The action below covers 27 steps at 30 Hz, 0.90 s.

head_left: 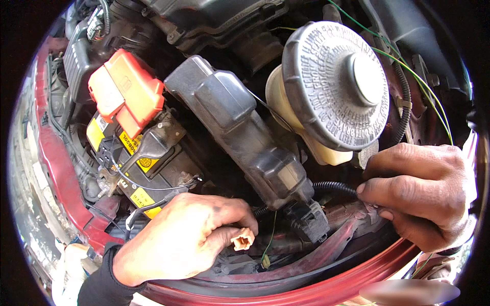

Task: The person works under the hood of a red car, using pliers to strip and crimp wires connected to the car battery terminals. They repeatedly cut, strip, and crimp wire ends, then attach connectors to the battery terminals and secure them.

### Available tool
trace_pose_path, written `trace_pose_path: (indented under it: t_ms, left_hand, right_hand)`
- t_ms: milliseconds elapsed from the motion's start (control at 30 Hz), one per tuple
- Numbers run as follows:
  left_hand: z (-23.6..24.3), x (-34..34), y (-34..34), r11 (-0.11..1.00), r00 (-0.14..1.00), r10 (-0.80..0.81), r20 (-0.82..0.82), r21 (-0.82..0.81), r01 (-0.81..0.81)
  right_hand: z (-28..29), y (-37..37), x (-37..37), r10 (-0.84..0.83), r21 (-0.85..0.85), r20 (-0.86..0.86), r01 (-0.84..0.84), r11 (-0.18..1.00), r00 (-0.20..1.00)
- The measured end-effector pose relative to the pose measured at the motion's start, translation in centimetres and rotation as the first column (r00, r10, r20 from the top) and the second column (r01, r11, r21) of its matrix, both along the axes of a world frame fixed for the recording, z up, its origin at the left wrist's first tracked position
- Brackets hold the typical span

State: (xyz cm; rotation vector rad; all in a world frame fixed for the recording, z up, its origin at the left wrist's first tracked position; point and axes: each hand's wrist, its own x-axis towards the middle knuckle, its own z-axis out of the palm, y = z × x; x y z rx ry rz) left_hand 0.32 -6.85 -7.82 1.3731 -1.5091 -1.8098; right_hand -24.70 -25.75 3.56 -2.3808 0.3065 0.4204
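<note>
My left hand (pixel 186 239) is closed low in the engine bay, in front of the battery. A small tan-orange plastic wire connector (pixel 243 239) sticks out between its thumb and fingers, with its hollow end showing. At the right, my right hand (pixel 421 196) is closed, its fingertips pressed together at the end of a black corrugated wire conduit (pixel 334 188). That conduit runs left behind a long black plastic box (pixel 232 122). Under the box hangs a black connector block (pixel 307 220). A thin green wire with a small yellowish plug (pixel 265 261) dangles between the hands.
A battery (pixel 158 158) with a red terminal cover (pixel 125 89) stands at the left. A fluid reservoir with a large round black cap (pixel 337 84) rises beside my right hand. Loose green-yellow wires (pixel 423 84) cross the upper right. The red body edge (pixel 286 289) curves along the front.
</note>
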Motion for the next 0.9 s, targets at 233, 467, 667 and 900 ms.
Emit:
trace_pose_path:
  t_ms: [233, 467, 667, 900]
  left_hand:
    - [1.3, 0.8, 2.2, 0.928, 0.954, 0.275, 0.122, 0.226, -0.296]
    - [0.9, 1.0, 3.8, 0.811, 0.845, 0.512, -0.152, 0.408, -0.418]
    - [1.5, 0.6, 5.0, 0.880, 0.904, 0.427, 0.034, 0.214, -0.424]
    - [-1.1, 1.4, 6.5, 0.657, 0.667, 0.739, -0.096, 0.323, -0.681]
  right_hand:
    - [0.2, -0.1, 0.0, -0.037, 0.050, -0.003, 0.037, 0.998, 0.999]
    - [2.0, 0.1, 2.6, -0.070, 0.127, 0.026, 0.066, 0.990, 0.997]
    - [6.4, 3.7, 5.0, 0.045, 0.059, 0.073, -0.050, 0.997, 0.996]
    - [4.8, 4.3, 9.7, -0.054, -0.014, 0.150, 0.057, 0.998, 0.987]
